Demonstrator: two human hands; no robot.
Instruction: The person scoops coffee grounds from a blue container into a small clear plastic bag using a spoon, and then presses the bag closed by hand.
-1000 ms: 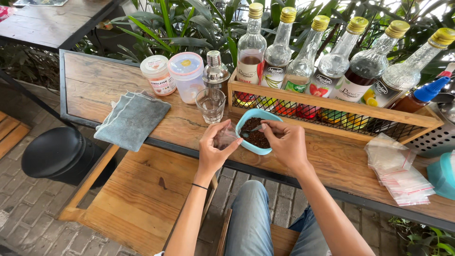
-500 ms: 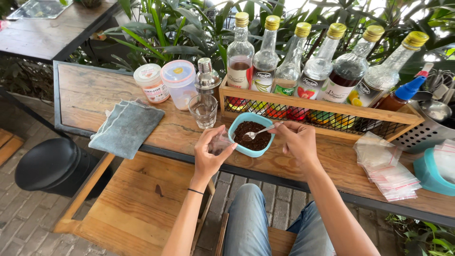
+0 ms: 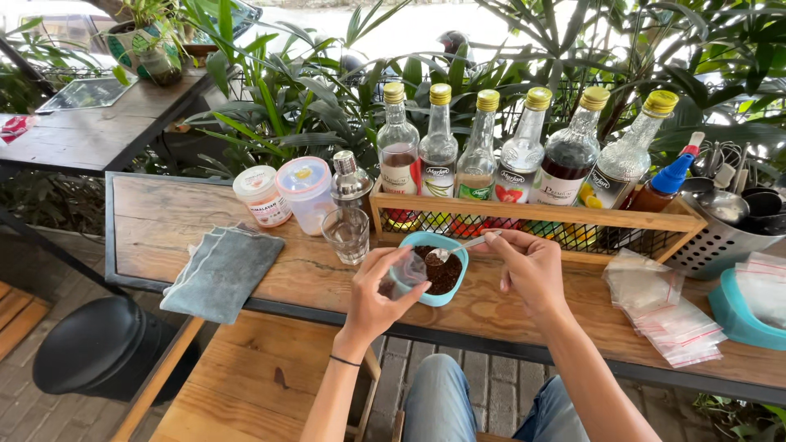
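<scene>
Your left hand (image 3: 378, 299) is closed around the mouth of a small clear plastic pouch (image 3: 404, 272), pinching it open just at nine o'clock of the small round teal bowl (image 3: 440, 278) of dark brown granules. Your right hand (image 3: 532, 266) grips the handle of a thin metal spoon (image 3: 458, 247), its scoop loaded over the bowl. That pouch looks featherlight, limp and slippery, so I judge it best held by the rim with thumb and fingers, as you have it; the granules look loose and likely to spill if the spoon tilts. At three o'clock of the bowl lies a stack of empty clear zip pouches (image 3: 663, 315). At ten o'clock stands a short clear drinking glass (image 3: 345, 235), with a folded grey cloth (image 3: 223, 272) farther at nine. Beyond, at twelve, a wooden rack (image 3: 536, 219) holds six glass syrup bottles with gold caps (image 3: 483, 151).
</scene>
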